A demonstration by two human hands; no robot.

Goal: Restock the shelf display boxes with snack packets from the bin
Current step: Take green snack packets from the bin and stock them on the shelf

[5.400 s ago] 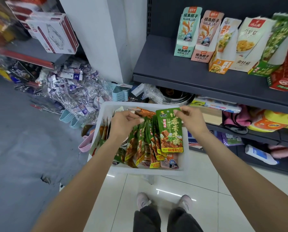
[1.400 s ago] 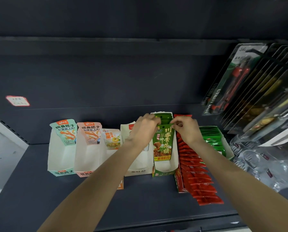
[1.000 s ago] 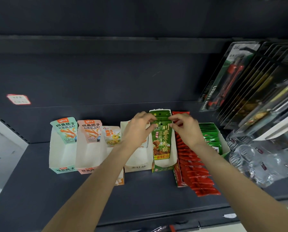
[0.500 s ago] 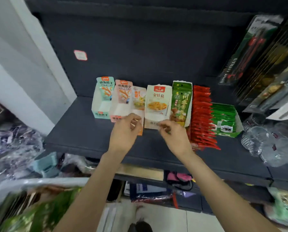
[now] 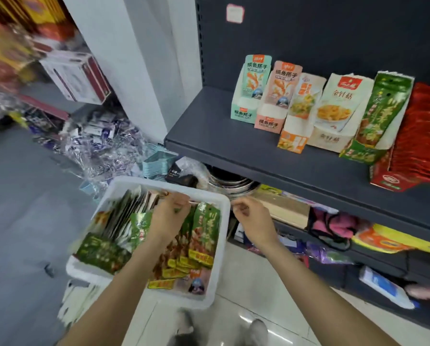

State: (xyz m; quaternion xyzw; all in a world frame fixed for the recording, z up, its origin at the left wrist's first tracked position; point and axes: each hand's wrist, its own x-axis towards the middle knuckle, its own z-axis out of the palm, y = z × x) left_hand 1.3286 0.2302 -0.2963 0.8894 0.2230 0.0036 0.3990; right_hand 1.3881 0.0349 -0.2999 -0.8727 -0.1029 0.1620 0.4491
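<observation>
The left hand [image 5: 170,216] is reaching among the light, slippery green snack packets [image 5: 205,236] in the white bin [image 5: 224,208], grasp unclear, best pinched by the top edge, while the right hand [image 5: 252,218] is hovering loosely curled, holding nothing.

Light: bright, even, from overhead.
Glare: white streaks on the floor tiles [image 5: 252,318] by my feet.
Blur: upper-left goods smeared; my hands slightly soft.
Distortion: shelf [image 5: 271,156] edges bow at frame borders.

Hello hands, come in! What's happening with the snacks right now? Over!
Left hand down in the white bin, fingers among the green packets. Right hand beside the bin's rim, empty. Green display box on the shelf holds packets. Nothing in the way.
</observation>
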